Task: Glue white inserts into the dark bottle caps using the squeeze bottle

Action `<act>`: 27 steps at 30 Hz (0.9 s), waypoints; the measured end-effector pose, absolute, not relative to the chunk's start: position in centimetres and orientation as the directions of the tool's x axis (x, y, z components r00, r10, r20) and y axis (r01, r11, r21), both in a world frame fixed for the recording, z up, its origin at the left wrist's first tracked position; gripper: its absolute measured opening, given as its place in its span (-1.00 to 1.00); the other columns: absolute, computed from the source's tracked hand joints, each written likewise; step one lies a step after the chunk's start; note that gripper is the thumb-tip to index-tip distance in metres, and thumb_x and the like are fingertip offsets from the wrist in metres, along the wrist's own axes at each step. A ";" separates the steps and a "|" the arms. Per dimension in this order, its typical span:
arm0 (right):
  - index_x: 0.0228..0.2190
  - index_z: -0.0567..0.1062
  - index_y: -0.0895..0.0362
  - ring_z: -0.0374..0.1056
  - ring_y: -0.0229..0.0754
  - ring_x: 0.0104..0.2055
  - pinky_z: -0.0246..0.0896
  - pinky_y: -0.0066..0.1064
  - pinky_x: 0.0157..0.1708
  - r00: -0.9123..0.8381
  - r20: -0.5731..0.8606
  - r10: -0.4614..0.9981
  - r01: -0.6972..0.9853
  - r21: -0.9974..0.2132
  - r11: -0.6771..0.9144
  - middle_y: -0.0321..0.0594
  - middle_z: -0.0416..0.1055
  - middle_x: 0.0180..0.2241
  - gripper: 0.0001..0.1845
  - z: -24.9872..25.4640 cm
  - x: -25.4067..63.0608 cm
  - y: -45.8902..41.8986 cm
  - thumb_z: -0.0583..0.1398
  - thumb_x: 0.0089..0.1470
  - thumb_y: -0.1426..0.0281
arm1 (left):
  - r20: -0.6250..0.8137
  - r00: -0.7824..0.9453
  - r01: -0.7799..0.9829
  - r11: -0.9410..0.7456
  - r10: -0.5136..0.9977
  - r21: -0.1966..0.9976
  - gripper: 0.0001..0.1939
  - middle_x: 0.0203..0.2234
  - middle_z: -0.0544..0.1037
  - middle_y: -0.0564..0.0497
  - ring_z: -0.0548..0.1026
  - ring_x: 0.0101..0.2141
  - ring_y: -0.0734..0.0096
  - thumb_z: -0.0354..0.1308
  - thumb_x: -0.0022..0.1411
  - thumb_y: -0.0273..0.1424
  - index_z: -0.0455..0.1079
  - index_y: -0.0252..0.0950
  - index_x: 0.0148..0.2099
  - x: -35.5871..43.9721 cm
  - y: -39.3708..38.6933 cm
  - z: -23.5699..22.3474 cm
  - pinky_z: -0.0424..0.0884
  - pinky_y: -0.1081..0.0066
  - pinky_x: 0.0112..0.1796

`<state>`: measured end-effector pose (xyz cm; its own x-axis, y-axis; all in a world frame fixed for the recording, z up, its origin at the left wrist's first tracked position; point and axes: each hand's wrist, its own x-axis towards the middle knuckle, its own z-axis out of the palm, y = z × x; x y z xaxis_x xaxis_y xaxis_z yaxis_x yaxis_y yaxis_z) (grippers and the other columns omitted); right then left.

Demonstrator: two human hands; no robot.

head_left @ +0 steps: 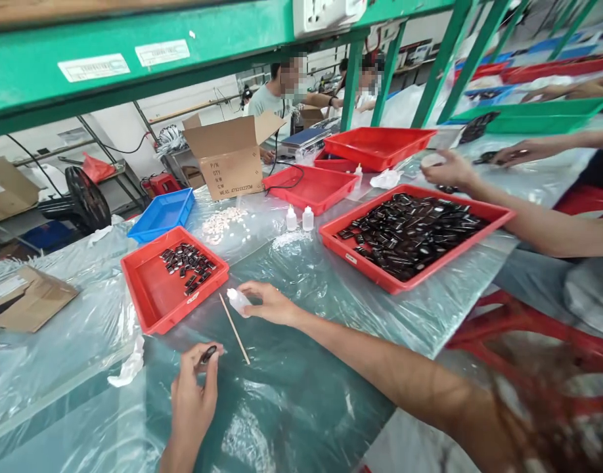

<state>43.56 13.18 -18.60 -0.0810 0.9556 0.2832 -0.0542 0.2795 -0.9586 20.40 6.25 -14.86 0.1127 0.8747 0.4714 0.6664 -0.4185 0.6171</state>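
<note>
**Pinching a small glossy black rounded piece [209,355] in the left grip [193,392], holding a small translucent white plastic bottle [239,301] in the right grip [272,304]**

Closed at the left, thumb and fingers around the black piece, holding it up just nearer than the red tray with its face partly hidden by the fingers. Closed at the right too, with thumb and fingers around the bottle, tilting its capped end up and leftward, away from the palm.

Just left of the right grip, on the green bench under clear plastic film [331,387], a thin pale wooden stick [235,330]. Just left of the left grip, a crumpled white tissue [129,365].

Beyond both grips, a shallow red plastic tray [148,282] with a loose cluster of small shiny black pieces [193,263]. Farther beyond, a blue plastic tray [162,213] and scattered small off-white pieces [225,226].

Straight beyond the right grip, two upright translucent capped bottles [300,219] side by side. Well to its right, a larger red plastic tray [358,266] heaped with dark glossy pieces [414,230], and past that a co-worker's hand [449,169].
</note>
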 end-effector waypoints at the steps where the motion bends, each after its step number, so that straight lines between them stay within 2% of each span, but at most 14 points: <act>1: -0.18 0.62 -0.06 0.59 -0.09 -0.01 0.42 -0.15 0.08 -0.063 0.289 0.955 -0.006 -0.957 0.289 -0.42 0.69 -0.15 -0.67 -18.9 43.5 13.1 0.49 -0.01 0.22 | 0.476 0.119 0.670 -0.425 0.871 0.609 -0.79 -0.39 0.66 0.12 0.66 -0.49 0.21 0.06 0.16 -0.10 0.32 0.03 -0.16 20.4 6.3 -15.0 0.60 0.27 -0.42; 3: -0.20 0.61 -0.08 0.59 -0.08 0.00 0.39 -0.15 0.09 -0.045 0.295 0.954 0.083 -0.951 0.298 -0.47 0.69 -0.16 -0.67 -19.2 43.6 13.0 0.51 -0.03 0.28 | 0.480 0.123 0.682 -0.425 0.869 0.595 -0.78 -0.38 0.66 0.10 0.66 -0.49 0.21 0.05 0.17 -0.09 0.32 0.02 -0.15 20.5 6.6 -15.3 0.59 0.28 -0.43; 5: -0.18 0.62 -0.08 0.60 -0.11 -0.01 0.40 -0.21 0.08 -0.065 0.296 0.953 0.145 -0.942 0.303 -0.48 0.69 -0.15 -0.58 -19.3 44.0 13.3 0.55 -0.11 0.28 | 0.481 0.120 0.693 -0.420 0.869 0.586 -0.77 -0.36 0.66 0.08 0.66 -0.49 0.23 0.03 0.19 -0.08 0.32 -0.01 -0.15 20.6 6.9 -15.7 0.58 0.31 -0.42; 7: -0.08 0.63 -0.06 0.60 -0.14 0.01 0.42 -0.29 0.09 -0.093 0.287 0.954 0.185 -0.936 0.299 -0.44 0.69 -0.09 -0.43 -19.4 45.0 14.1 0.60 -0.18 0.26 | 0.481 0.130 0.689 -0.428 0.867 0.585 -0.76 -0.34 0.66 0.06 0.67 -0.45 0.25 0.00 0.23 -0.08 0.32 -0.04 -0.15 20.6 7.0 -16.0 0.57 0.35 -0.41; 9: 0.03 0.62 -0.02 0.58 -0.17 0.04 0.45 -0.30 0.11 -0.068 0.256 0.964 0.237 -0.935 0.265 -0.33 0.67 -0.01 -0.38 -19.7 46.8 15.4 0.58 -0.10 0.24 | 0.483 0.155 0.689 -0.445 0.862 0.572 -0.75 -0.33 0.66 0.05 0.67 -0.43 0.27 -0.03 0.25 -0.08 0.32 -0.06 -0.15 20.5 7.2 -16.3 0.56 0.38 -0.41; 12: 0.10 0.58 0.11 0.56 -0.15 0.03 0.48 -0.20 0.14 0.121 0.181 0.976 0.370 -0.921 0.125 -0.11 0.61 0.07 -0.56 -20.1 50.3 17.5 0.39 0.24 0.25 | 0.506 0.170 0.721 -0.457 0.846 0.522 -0.71 -0.34 0.66 0.05 0.62 -0.57 0.34 -0.04 0.26 -0.05 0.33 -0.09 -0.14 20.0 7.3 -16.8 0.51 0.41 -0.48; 15: 0.12 0.54 0.19 0.56 -0.13 -0.03 0.54 -0.13 0.07 0.324 0.112 0.939 0.469 -0.882 -0.057 -0.05 0.57 0.07 -0.61 -20.4 53.0 19.4 0.30 0.38 0.25 | 0.547 0.150 0.737 -0.462 0.823 0.493 -0.71 -0.36 0.66 0.07 0.52 -0.70 0.41 -0.04 0.25 -0.05 0.31 -0.09 -0.14 19.3 7.5 -17.1 0.45 0.43 -0.55; 18: 0.11 0.54 0.16 0.55 -0.14 -0.02 0.58 -0.17 0.01 0.421 0.060 0.905 0.507 -0.843 -0.179 -0.08 0.55 0.08 -0.64 -20.6 53.8 21.1 0.28 0.42 0.22 | 0.568 0.144 0.726 -0.477 0.810 0.496 -0.77 -0.40 0.66 0.08 0.52 -0.71 0.42 -0.02 0.26 -0.11 0.31 -0.07 -0.15 19.0 7.6 -17.1 0.41 0.45 -0.56; 21: 0.11 0.54 0.16 0.55 -0.12 0.00 0.59 -0.16 0.01 0.447 0.009 0.895 0.525 -0.812 -0.255 -0.09 0.55 0.08 -0.63 -20.9 53.6 22.5 0.29 0.41 0.21 | 0.569 0.158 0.722 -0.488 0.807 0.490 -0.81 -0.40 0.66 0.08 0.58 -0.65 0.35 0.01 0.24 -0.15 0.31 -0.05 -0.15 19.1 7.6 -17.3 0.42 0.45 -0.56; 27: 0.13 0.53 0.17 0.55 -0.09 0.03 0.59 -0.13 0.03 0.429 0.016 0.903 0.600 -0.752 -0.271 -0.08 0.54 0.09 -0.59 -21.0 53.2 24.0 0.30 0.40 0.20 | 0.569 0.173 0.708 -0.504 0.804 0.496 -0.83 -0.44 0.66 0.10 0.67 -0.55 0.21 0.03 0.23 -0.15 0.32 -0.02 -0.17 19.2 7.5 -17.5 0.49 0.38 -0.52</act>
